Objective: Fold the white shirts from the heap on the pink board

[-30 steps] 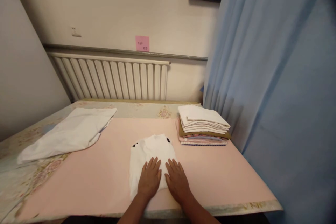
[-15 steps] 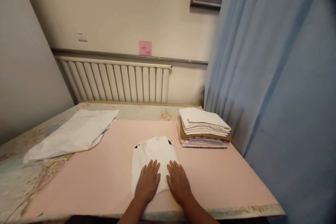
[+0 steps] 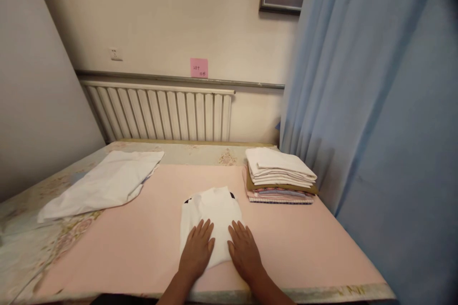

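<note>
A folded white garment (image 3: 214, 207) with small black patches at its two far corners lies on a pink cloth (image 3: 136, 243). My left hand (image 3: 197, 248) rests flat on its near left part, fingers stretched forward. Flat on the near right part lies my right hand (image 3: 246, 250), its fingers also extended and the thumb pointing inward. Neither hand grips anything. Beyond my right hand stands a stack of folded clothes (image 3: 281, 176), white on top, with olive, pink and checked layers below. Off to the left, loose white clothes (image 3: 103, 183) lie spread out.
The pink cloth covers part of a floral bedspread (image 3: 203, 152). A white radiator (image 3: 161, 112) runs along the wall behind. A blue curtain (image 3: 358, 105) hangs close on the right. A pink note (image 3: 199, 67) is stuck above the radiator.
My left hand has shifted slightly left and toward me on the white garment. The right hand stays in nearly the same place. The view has tilted a little.
</note>
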Demonstrator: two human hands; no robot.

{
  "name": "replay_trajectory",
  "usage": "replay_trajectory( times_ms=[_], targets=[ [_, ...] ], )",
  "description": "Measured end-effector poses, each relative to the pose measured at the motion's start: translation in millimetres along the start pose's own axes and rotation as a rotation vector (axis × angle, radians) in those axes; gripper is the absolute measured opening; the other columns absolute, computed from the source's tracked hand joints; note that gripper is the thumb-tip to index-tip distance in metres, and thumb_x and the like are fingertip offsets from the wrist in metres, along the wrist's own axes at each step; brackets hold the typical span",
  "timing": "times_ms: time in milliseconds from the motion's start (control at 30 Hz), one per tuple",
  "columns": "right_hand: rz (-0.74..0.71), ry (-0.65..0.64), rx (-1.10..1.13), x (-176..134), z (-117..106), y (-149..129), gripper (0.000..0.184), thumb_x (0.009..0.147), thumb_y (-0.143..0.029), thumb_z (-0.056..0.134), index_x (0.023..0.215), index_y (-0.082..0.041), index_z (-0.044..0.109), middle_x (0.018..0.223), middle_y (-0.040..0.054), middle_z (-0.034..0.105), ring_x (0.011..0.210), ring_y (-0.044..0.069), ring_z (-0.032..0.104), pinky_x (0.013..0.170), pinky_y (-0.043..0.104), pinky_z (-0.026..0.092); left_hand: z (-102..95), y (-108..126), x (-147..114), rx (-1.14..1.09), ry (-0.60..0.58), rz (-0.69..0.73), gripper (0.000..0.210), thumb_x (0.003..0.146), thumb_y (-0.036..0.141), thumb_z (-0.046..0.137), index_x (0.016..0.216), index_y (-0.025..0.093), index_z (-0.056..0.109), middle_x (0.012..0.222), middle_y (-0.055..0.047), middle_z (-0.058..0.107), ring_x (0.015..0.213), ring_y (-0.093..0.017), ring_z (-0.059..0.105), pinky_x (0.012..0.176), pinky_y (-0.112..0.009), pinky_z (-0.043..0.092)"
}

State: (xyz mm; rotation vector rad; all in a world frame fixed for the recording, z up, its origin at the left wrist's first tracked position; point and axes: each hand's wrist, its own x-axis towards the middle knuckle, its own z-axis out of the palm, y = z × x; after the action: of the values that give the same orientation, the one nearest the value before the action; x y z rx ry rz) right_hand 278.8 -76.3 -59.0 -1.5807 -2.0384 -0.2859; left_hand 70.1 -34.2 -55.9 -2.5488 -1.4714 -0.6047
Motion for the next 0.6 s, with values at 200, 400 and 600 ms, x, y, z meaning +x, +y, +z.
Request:
replay_trajectory(
  times_ms=[200, 400, 600],
  targets=[
    [-0.009, 0.003, 0.003, -0.3, -0.7, 0.3, 0.041, 0.093, -0.029, 0.045, 0.132, -0.024, 0.052, 0.140, 0.0056, 0.051, 0.133, 0.024, 0.041, 0.109, 0.045, 0.032, 0.1, -0.3, -0.5, -0.008, 0.006, -0.003, 0.046, 0.096, 0.036, 0.034, 0.140, 0.027, 0.044, 0.145, -0.003, 0.046, 0.137, -0.024, 0.036, 0.110, -0.046, 0.034],
    [-0.012, 0.003, 0.007, -0.9, -2.3, -0.1, 0.040, 0.094, -0.028, 0.044, 0.132, -0.023, 0.052, 0.140, 0.0045, 0.051, 0.134, 0.023, 0.040, 0.110, 0.044, 0.031, -2.6, 0.8, -0.6, -0.008, -0.013, -0.009, 0.046, 0.096, 0.035, 0.032, 0.139, 0.025, 0.045, 0.146, -0.003, 0.045, 0.137, -0.023, 0.036, 0.111, -0.046, 0.033],
    [-0.006, 0.000, 0.005, -1.0, -2.3, -0.9, 0.040, 0.094, -0.029, 0.044, 0.132, -0.022, 0.052, 0.139, 0.0040, 0.052, 0.133, 0.023, 0.041, 0.110, 0.043, 0.031, -3.7, 1.5, -1.3, -0.001, -0.010, -0.006, 0.046, 0.096, 0.035, 0.031, 0.140, 0.025, 0.044, 0.146, -0.002, 0.044, 0.138, -0.022, 0.035, 0.111, -0.045, 0.032]
  ],
)
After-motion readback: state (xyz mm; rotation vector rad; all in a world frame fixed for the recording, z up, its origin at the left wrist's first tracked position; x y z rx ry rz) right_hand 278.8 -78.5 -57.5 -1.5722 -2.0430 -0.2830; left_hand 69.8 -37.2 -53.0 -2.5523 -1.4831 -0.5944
